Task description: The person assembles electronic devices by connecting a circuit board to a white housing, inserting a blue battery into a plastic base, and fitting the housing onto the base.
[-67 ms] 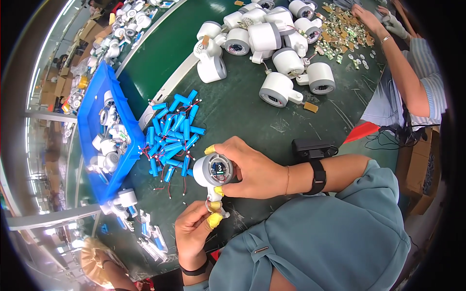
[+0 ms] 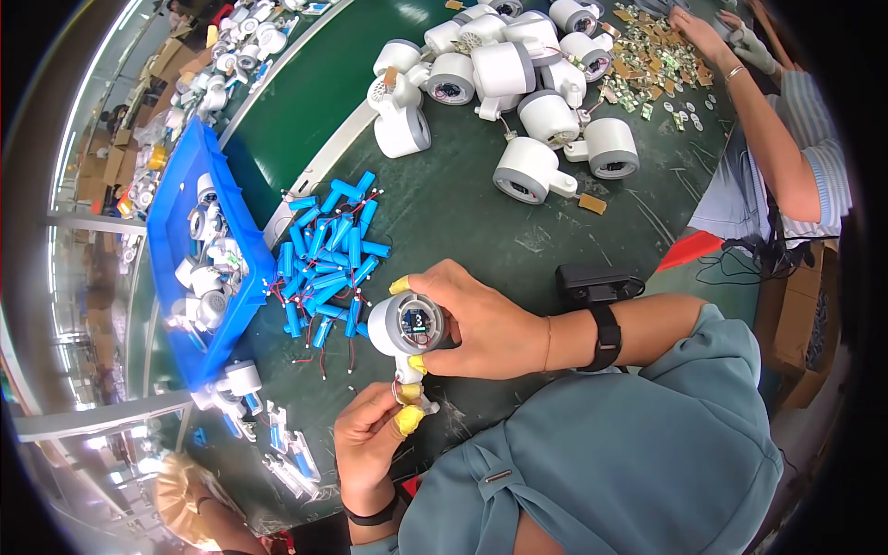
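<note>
My right hand (image 2: 476,324), with yellow covers on its fingertips, grips a white round housing (image 2: 384,328) with a grey rim. The housing's open face is turned up and shows a dark circuit board (image 2: 418,322) inside. Just below, the yellow-covered thumb and fingers of my left hand (image 2: 375,425) pinch the end of the housing's short neck, by a thin wire; the fingers hide the exact spot. Beyond the housing lies a pile of blue cylindrical battery cells (image 2: 324,254) with red and black leads, its near edge close to the housing.
A blue bin (image 2: 171,305) with white parts stands at the left. Several white housings (image 2: 504,69) are heaped at the far side, beside small circuit boards (image 2: 638,69). A black box with a cable (image 2: 592,280) lies by my right forearm. Another person's arm (image 2: 768,129) reaches in at far right.
</note>
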Motion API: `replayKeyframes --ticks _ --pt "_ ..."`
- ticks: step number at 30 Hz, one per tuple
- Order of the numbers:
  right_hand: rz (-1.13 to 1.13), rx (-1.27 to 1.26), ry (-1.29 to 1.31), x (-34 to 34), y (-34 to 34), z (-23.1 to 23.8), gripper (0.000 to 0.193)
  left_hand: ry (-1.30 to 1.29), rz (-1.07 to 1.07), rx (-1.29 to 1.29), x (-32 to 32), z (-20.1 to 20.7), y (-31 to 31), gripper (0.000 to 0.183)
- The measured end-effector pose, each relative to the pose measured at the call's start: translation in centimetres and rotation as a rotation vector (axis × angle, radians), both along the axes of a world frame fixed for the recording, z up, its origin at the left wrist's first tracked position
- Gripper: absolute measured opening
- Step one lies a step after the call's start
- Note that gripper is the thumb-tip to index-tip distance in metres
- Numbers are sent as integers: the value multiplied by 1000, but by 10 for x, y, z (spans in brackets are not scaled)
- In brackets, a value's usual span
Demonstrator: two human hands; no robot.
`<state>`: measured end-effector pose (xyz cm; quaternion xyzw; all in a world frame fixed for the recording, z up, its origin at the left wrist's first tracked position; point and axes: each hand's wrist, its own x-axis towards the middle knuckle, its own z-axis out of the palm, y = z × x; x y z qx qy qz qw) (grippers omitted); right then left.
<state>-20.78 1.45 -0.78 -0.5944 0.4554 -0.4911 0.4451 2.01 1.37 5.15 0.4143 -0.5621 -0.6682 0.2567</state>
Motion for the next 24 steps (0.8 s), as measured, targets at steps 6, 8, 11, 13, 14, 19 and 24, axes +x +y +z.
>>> replayKeyframes --ticks 6,8,11,13,14,19,24 --pt "-10 -6 22 -1 0 -1 77 -49 -25 -20 2 -7 -2 27" --pt "-23 -9 -13 0 0 -5 77 -45 -18 1 1 -5 -2 27" --pt "-27 -19 -11 1 -1 -6 77 -36 -5 25 0 -6 -3 28" --pt "-30 -25 6 0 -1 -6 78 -31 -5 27 -1 -6 -3 28" --pt "-32 -32 24 0 -1 -5 78 -25 -3 24 -1 -6 -3 28" --pt "-25 -19 7 -1 0 -5 77 -15 -3 16 -1 -7 -2 28" --pt "-31 -16 11 0 0 -6 77 -36 3 51 -1 -5 -3 28"
